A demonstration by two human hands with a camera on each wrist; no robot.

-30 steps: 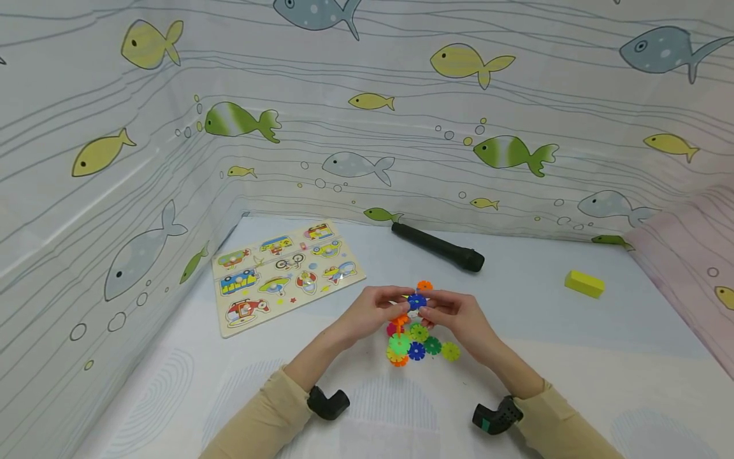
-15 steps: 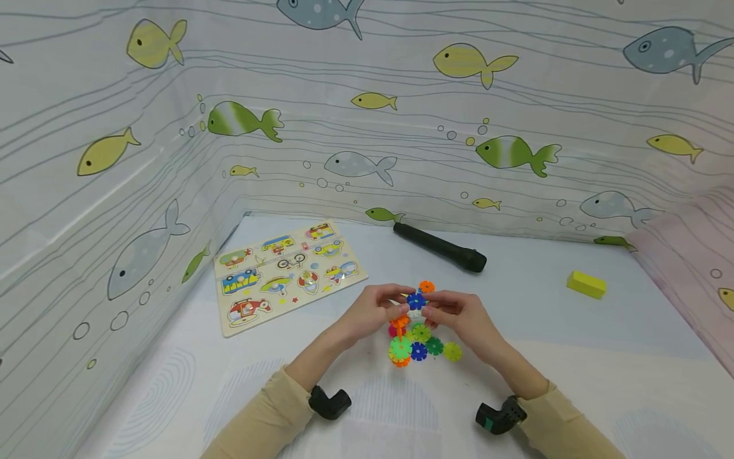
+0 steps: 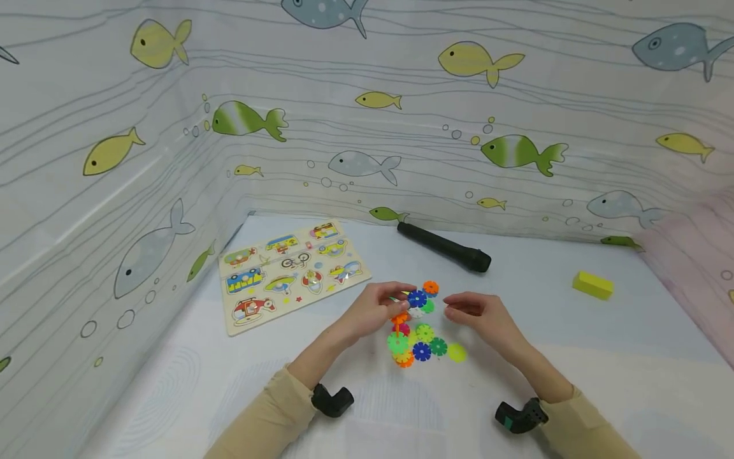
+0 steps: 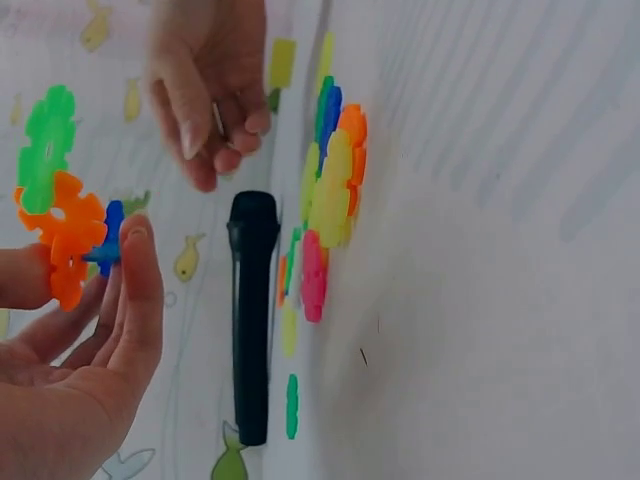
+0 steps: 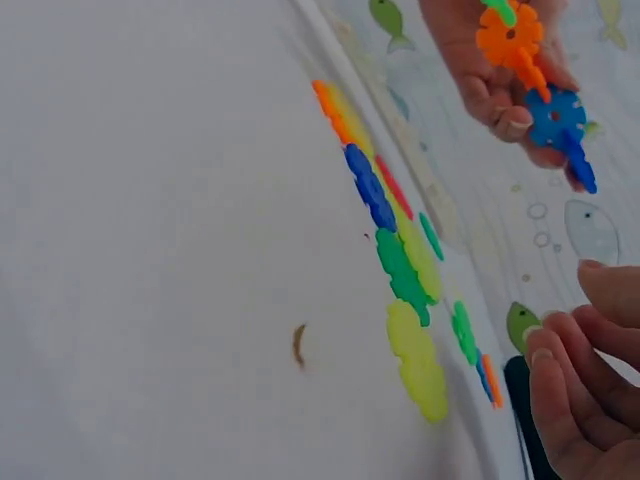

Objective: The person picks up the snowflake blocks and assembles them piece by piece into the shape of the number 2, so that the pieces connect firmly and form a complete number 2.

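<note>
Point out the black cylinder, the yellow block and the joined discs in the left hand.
black cylinder (image 3: 444,247), head view, middle of its body.
yellow block (image 3: 592,284), head view, its top face.
joined discs (image 4: 65,235), left wrist view, on the orange disc, held by the left hand (image 4: 70,400).

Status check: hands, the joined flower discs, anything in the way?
Left hand grips joined disc cluster. Right hand empty, fingers loosely curled, just clear of it. Loose discs on table below. Nothing blocking.
</note>
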